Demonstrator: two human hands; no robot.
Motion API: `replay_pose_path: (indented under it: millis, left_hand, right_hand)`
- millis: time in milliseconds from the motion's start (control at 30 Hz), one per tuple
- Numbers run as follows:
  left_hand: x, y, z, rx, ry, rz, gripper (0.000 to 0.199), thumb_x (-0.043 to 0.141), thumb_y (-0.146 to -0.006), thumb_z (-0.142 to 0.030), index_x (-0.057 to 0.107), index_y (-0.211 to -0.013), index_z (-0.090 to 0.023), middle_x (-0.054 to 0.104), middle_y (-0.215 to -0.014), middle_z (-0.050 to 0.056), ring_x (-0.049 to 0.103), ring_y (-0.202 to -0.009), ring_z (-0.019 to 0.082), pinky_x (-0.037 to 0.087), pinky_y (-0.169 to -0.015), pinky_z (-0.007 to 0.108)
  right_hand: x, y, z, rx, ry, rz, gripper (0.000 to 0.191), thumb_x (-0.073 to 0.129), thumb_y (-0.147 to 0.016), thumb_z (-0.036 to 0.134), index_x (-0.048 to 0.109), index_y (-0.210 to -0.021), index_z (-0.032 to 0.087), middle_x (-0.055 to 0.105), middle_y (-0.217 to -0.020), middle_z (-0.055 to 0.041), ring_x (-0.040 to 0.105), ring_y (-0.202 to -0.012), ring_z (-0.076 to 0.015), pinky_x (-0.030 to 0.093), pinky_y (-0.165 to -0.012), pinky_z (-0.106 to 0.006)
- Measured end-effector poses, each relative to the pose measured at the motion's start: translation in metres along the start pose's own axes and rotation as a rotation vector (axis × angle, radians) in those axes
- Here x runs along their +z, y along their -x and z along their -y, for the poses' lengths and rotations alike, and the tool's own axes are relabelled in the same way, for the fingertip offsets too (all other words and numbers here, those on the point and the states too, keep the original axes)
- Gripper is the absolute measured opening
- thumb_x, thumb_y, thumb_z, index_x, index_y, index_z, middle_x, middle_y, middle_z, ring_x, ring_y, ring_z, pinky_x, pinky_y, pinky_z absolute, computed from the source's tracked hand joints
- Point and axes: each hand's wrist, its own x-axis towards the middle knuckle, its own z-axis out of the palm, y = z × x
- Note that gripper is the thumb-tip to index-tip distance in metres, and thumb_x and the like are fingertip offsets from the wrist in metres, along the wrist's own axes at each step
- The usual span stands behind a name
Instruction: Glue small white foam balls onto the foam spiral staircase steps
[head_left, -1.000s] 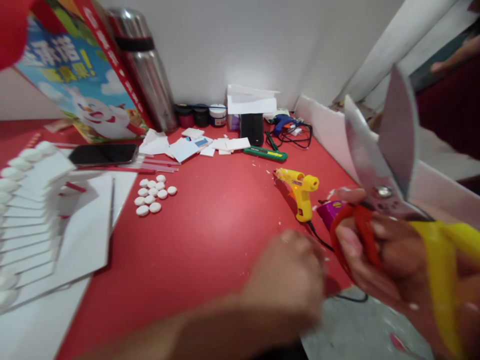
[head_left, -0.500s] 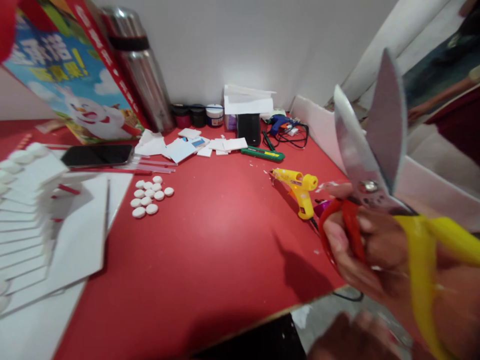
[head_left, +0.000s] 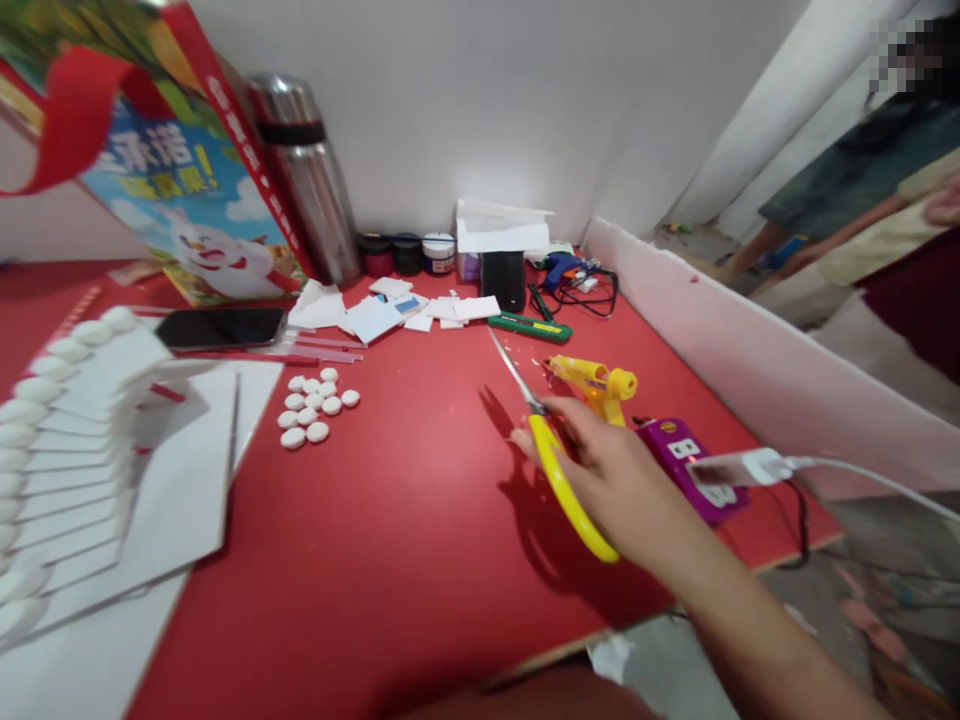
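Note:
My right hand (head_left: pixel 626 480) grips a pair of scissors (head_left: pixel 562 487) by the yellow handle, low over the red table (head_left: pixel 405 560). The blades point away from me, toward the green box cutter (head_left: pixel 529 327). Just beyond my fingers lies a yellow hot glue gun (head_left: pixel 596 380). A purple power strip (head_left: pixel 682 450) with a white plug sits to the right of the hand. At the bottom edge a blurred skin-toned shape shows, perhaps part of my left arm or hand; no fingers can be made out.
White round pieces (head_left: pixel 309 408) lie left of centre. Farther left, a fanned white card structure (head_left: pixel 75 460) stands on white board. Behind are a phone (head_left: pixel 221 327), steel flask (head_left: pixel 311 190), picture box (head_left: pixel 202 220), paint jars (head_left: pixel 407 254) and paper scraps. A low white partition (head_left: pixel 720 340) borders the right; people stand beyond.
My right hand has brought the scissors down and left from the raised position to just above the table. The other hand at the lower right has left that spot. The view has shifted slightly.

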Motion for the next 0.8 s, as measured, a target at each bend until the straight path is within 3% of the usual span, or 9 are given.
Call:
replay_pose_path:
  millis: [100,167,200,267,333,400,500,633,800]
  left_hand:
    - [-0.028,0.013,0.012,-0.070,0.098,-0.156,0.026,0.056,-0.100,-0.044,0.071,-0.102,-0.023,0.072,-0.096,0.008,0.069,-0.085,0.019,0.058,-0.079,0.032]
    - [-0.057,0.019,0.024,-0.168,0.154,-0.309,0.041,0.035,-0.107,-0.043,0.068,-0.101,-0.020,0.064,-0.074,0.005,0.063,-0.065,0.016,0.055,-0.063,0.028]
    - [-0.072,0.020,0.030,-0.248,0.205,-0.430,0.047,0.025,-0.108,-0.043,0.065,-0.102,-0.019,0.057,-0.066,0.001,0.057,-0.056,0.014,0.052,-0.055,0.026]
    - [-0.101,0.019,0.038,-0.466,0.564,-0.783,0.039,0.043,-0.102,-0.053,0.063,-0.106,-0.020,0.051,-0.059,-0.003,0.053,-0.053,0.015,0.048,-0.048,0.025]
    - [-0.118,0.013,0.041,-0.497,0.723,-0.765,0.050,0.056,-0.095,-0.059,0.057,-0.127,-0.021,0.055,-0.060,-0.004,0.055,-0.055,0.016,0.048,-0.046,0.024]
    - [-0.123,0.003,0.040,-0.482,0.775,-0.578,0.059,0.067,-0.088,-0.059,0.055,-0.131,-0.020,0.060,-0.062,-0.003,0.058,-0.054,0.015,0.044,-0.045,0.022]
    - [-0.116,-0.007,0.042,-0.369,0.777,-0.361,0.045,0.068,-0.088,-0.054,0.062,-0.112,-0.016,0.066,-0.065,0.001,0.063,-0.057,0.014,0.045,-0.053,0.022]
    - [-0.116,-0.003,0.055,-0.314,0.498,-0.387,0.036,0.051,-0.099,-0.049,0.063,-0.089,-0.017,0.067,-0.065,0.002,0.062,-0.060,0.016,0.046,-0.061,0.026]
    - [-0.116,0.015,0.047,-0.305,0.131,-0.350,0.035,0.048,-0.101,-0.035,0.068,-0.079,-0.017,0.073,-0.075,0.005,0.068,-0.070,0.018,0.049,-0.071,0.028]
  right_hand:
    - [0.012,-0.023,0.001,0.166,-0.330,0.157,0.042,0.070,-0.084,0.060,0.061,-0.099,0.022,0.055,-0.063,0.0048,0.040,-0.042,-0.0082,0.031,-0.038,-0.020]
    - [0.014,-0.029,0.002,0.299,-0.590,0.282,0.046,0.062,-0.087,0.067,0.057,-0.096,0.022,0.051,-0.062,0.0069,0.030,-0.037,-0.0054,0.024,-0.032,-0.018]
    - [0.014,-0.028,0.003,0.349,-0.695,0.331,0.047,0.059,-0.088,0.069,0.056,-0.096,0.023,0.050,-0.063,0.0072,0.028,-0.036,-0.0046,0.023,-0.030,-0.017]
    - [0.013,-0.024,0.006,0.385,-0.826,0.394,0.047,0.058,-0.088,0.070,0.054,-0.098,0.024,0.052,-0.065,0.0074,0.026,-0.036,-0.0037,0.023,-0.028,-0.015]
    - [0.014,-0.017,0.010,0.372,-0.857,0.431,0.048,0.062,-0.085,0.070,0.054,-0.099,0.024,0.053,-0.065,0.0078,0.027,-0.035,-0.0032,0.024,-0.027,-0.014]
    - [0.018,-0.011,0.015,0.323,-0.808,0.427,0.050,0.066,-0.083,0.069,0.053,-0.097,0.023,0.055,-0.066,0.0076,0.031,-0.034,-0.0031,0.029,-0.027,-0.014]
    - [0.026,-0.008,0.020,0.261,-0.746,0.402,0.052,0.067,-0.081,0.071,0.052,-0.092,0.022,0.057,-0.064,0.0068,0.038,-0.032,-0.0045,0.035,-0.026,-0.016]
    - [0.025,-0.009,0.020,0.307,-0.709,0.548,0.062,0.047,-0.085,0.082,0.051,-0.077,0.021,0.046,-0.041,0.0071,0.039,-0.025,-0.0090,0.033,-0.026,-0.019]
    - [0.012,-0.022,0.011,0.170,-0.493,0.223,0.046,0.058,-0.088,0.068,0.050,-0.098,0.023,0.060,-0.063,0.0052,0.043,-0.031,-0.0102,0.036,-0.027,-0.023]
